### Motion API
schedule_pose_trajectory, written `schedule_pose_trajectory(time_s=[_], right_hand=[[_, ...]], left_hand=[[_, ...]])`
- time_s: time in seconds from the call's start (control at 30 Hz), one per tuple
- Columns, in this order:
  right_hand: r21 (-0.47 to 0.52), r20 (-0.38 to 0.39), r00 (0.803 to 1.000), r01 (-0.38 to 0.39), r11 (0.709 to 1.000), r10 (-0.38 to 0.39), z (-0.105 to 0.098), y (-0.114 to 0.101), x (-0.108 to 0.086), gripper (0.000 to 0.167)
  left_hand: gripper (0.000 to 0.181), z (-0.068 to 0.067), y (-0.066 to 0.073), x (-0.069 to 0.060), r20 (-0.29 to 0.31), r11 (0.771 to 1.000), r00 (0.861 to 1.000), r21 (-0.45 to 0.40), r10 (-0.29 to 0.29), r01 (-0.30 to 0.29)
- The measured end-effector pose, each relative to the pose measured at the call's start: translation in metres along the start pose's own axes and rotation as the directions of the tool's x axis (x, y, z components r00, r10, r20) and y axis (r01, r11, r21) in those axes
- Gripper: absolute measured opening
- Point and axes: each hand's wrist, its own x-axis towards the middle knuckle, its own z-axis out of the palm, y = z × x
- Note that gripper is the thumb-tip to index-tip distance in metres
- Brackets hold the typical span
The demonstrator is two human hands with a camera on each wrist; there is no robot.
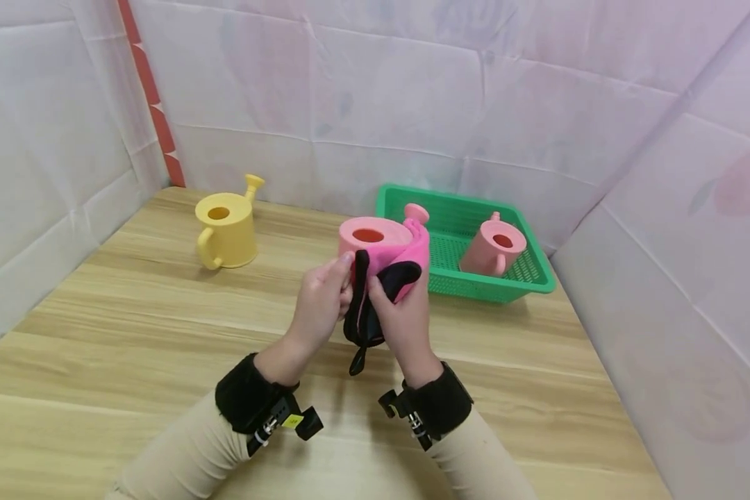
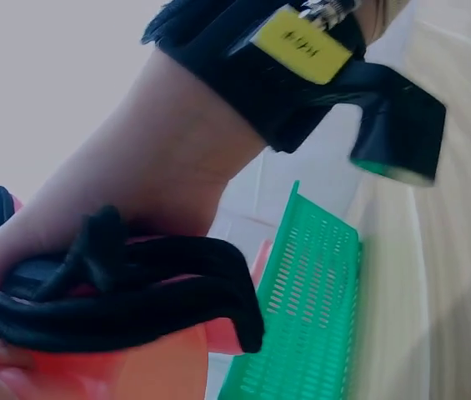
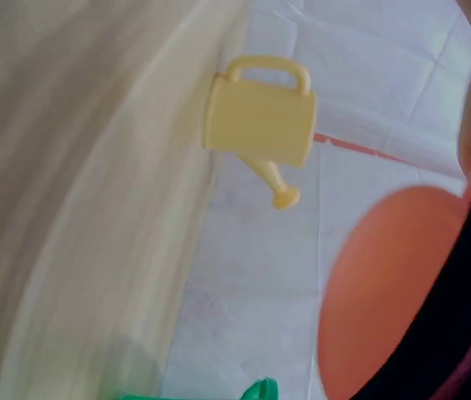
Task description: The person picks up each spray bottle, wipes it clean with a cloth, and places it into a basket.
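Observation:
A pink watering can (image 1: 389, 225) is held upright above the table in the head view. My left hand (image 1: 315, 295) is curled at its near left side, gripping it where the handle is hidden. My right hand (image 1: 407, 323) grips a pink cloth with black edging and a hanging loop (image 1: 390, 257), thumb over the black part. The cloth lies against the can's right side and reaches up to the spout. In the left wrist view the black edging (image 2: 135, 308) crosses in front of the can. The can's underside (image 3: 385, 283) shows in the right wrist view.
A yellow watering can (image 1: 236, 239) stands at the back left of the wooden table (image 1: 131, 361). At the back right, a green basket (image 1: 450, 194) holds another pink watering can (image 1: 478, 253), leaning inside. Cloth-covered walls (image 1: 387, 90) close in the back and sides.

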Motion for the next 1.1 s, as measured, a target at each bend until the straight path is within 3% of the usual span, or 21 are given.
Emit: schedule_pose_trajectory(time_s=[0.17,0.3,0.57,0.77,0.9,1.1], right_hand=[[-0.077,0.016,1.0,-0.008,0.997,0.009,0.007,0.002,-0.009,0.079],[-0.108,0.027,0.999,-0.041,0.993,0.044,0.008,0.003,-0.013,0.08],[0.003,0.049,0.999,-0.012,1.0,0.012,0.002,-0.002,-0.004,0.071],[0.069,0.026,0.999,0.046,0.997,-0.048,-0.004,-0.005,0.006,0.07],[0.085,0.016,0.998,0.059,0.995,-0.061,-0.004,-0.005,0.006,0.068],[-0.027,0.02,0.998,0.053,0.998,-0.052,0.002,-0.005,-0.003,0.08]], left_hand=[[0.05,-0.003,0.008,0.004,-0.057,1.0,0.998,0.001,0.027,-0.027],[0.049,-0.004,0.012,0.002,-0.057,1.0,0.998,-0.012,0.025,-0.026],[0.051,-0.002,0.01,0.0,-0.016,1.0,1.0,-0.001,0.023,-0.023],[0.05,0.001,0.006,-0.007,0.041,0.999,0.998,-0.026,-0.04,0.041],[0.051,0.001,0.005,-0.01,0.046,0.998,0.997,-0.028,-0.055,0.056],[0.049,-0.003,0.009,-0.009,-0.002,0.995,0.997,-0.065,-0.074,0.073]])
